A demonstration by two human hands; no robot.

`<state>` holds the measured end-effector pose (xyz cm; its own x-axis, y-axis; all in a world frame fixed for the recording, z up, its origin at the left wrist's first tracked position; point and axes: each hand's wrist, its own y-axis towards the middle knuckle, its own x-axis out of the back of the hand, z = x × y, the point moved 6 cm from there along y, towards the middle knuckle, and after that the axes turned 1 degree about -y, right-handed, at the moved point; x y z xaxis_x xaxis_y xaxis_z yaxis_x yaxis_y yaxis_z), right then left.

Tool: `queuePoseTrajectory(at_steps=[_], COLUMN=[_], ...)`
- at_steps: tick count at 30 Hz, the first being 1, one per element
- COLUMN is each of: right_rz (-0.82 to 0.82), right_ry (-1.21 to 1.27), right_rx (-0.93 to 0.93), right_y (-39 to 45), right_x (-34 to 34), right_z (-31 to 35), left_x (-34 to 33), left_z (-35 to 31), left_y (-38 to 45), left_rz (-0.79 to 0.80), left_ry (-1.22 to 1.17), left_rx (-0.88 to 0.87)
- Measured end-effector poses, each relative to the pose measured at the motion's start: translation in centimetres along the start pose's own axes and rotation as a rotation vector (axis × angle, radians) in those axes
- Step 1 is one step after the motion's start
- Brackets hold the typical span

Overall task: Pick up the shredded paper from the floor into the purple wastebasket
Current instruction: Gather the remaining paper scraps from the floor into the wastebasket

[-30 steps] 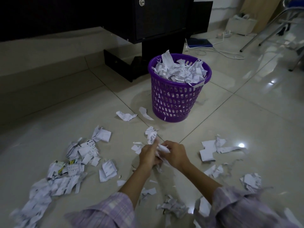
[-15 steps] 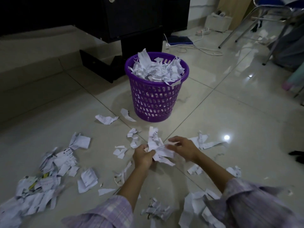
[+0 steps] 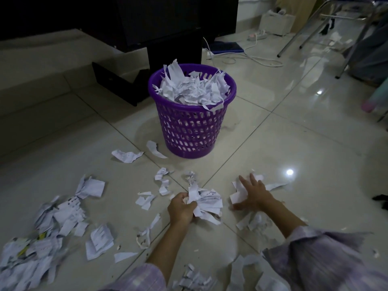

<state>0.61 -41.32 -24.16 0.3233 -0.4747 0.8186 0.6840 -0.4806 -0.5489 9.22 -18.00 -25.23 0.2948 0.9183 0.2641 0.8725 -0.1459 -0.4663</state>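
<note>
On the glossy tiled floor (image 3: 294,143) before the purple wastebasket (image 3: 192,131), the left hand (image 3: 181,208) clutches a wad of shredded paper (image 3: 206,201), the right hand (image 3: 255,195) spread flat on scraps (image 3: 237,195) beside it.

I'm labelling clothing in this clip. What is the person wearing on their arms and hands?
Both arms wear loose pale lilac plaid sleeves, pushed back so the forearms are bare. The left hand and right hand are bare: no gloves, rings or watch visible.
</note>
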Motion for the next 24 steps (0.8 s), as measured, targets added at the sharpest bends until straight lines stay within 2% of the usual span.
queuePoseTrajectory(at_steps=[3,8,11,19,24], right_rz=[-0.015,-0.182,-0.213,-0.267,-0.243], right_ry=[-0.094,-0.087,-0.060,0.126,0.401], right_rx=[0.031,0.086,0.108,0.085,0.038], right_y=[-0.1,-1.1,-1.4,-1.5,-2.0], right_x=[-0.3,0.1,0.0,-0.3,1.4], right_z=[0.4,1.4,2.0,2.0,4.3], left_x=[0.0,-0.1,0.0,1.0,1.9], left_z=[0.9,1.2,1.0,0.3,-0.1], left_y=[0.5,0.9,0.6,0.0,-0.2], left_rz=[0.007,0.023,0.024,0.014,-0.008], left_ry=[-0.025,-0.027,-0.033,-0.025,-0.002], left_rx=[0.026,0.015,0.006,0.009,-0.005])
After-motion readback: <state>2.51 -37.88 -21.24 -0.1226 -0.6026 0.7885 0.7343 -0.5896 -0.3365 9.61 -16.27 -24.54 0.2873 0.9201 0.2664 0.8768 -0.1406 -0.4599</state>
